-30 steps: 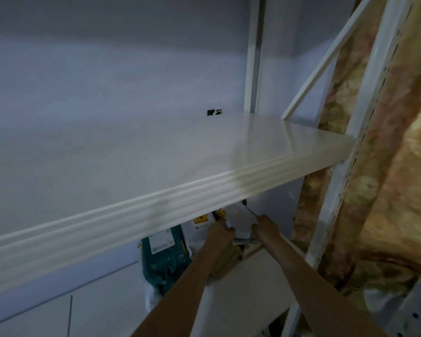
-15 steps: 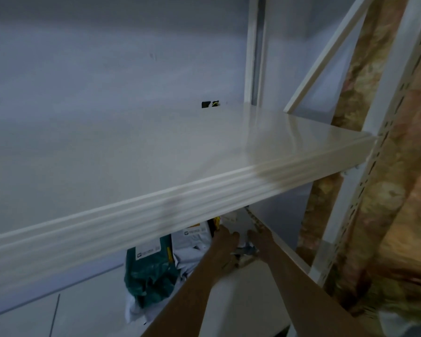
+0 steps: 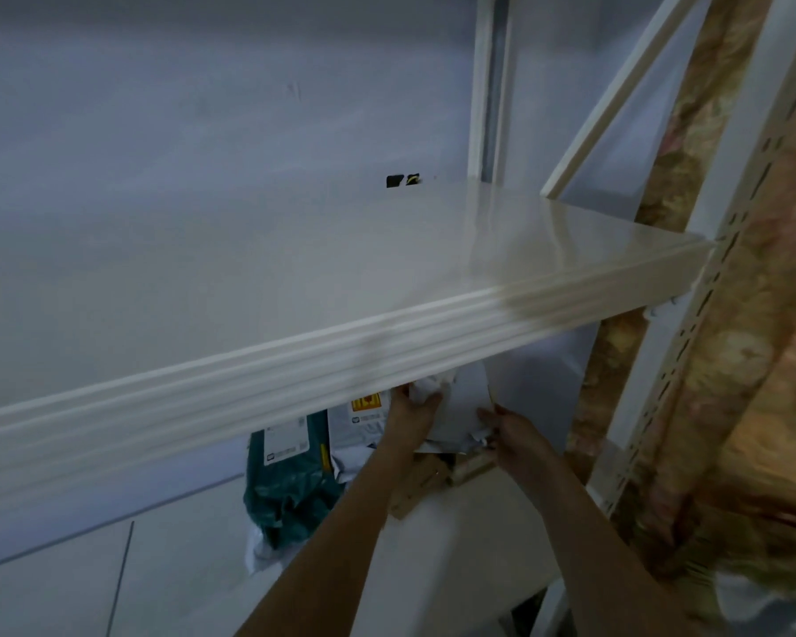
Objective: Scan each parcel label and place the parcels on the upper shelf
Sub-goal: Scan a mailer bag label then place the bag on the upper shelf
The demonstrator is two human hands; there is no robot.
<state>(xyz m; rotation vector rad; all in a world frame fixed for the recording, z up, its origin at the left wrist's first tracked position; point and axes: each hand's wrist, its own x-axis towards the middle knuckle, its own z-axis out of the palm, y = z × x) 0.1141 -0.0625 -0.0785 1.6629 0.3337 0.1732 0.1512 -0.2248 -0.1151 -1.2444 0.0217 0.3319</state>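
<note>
The upper shelf (image 3: pixel 295 278) — a broad, smooth cream board with a ribbed front edge — spans the view. Beneath it, on the lower shelf (image 3: pixel 456 544), left hand (image 3: pixel 412 418) and right hand (image 3: pixel 518 436) grasp a crinkled grey plastic parcel (image 3: pixel 460 406) — beside a teal mailer (image 3: pixel 290 475).

We see a dim, bluish picture. The shelf (image 3: pixel 548 250) catches a soft sheen toward its right end, and its front edge is smeared by motion blur. Below it lies deep shadow. The uprights at the right edge bow from wide-angle distortion.
</note>
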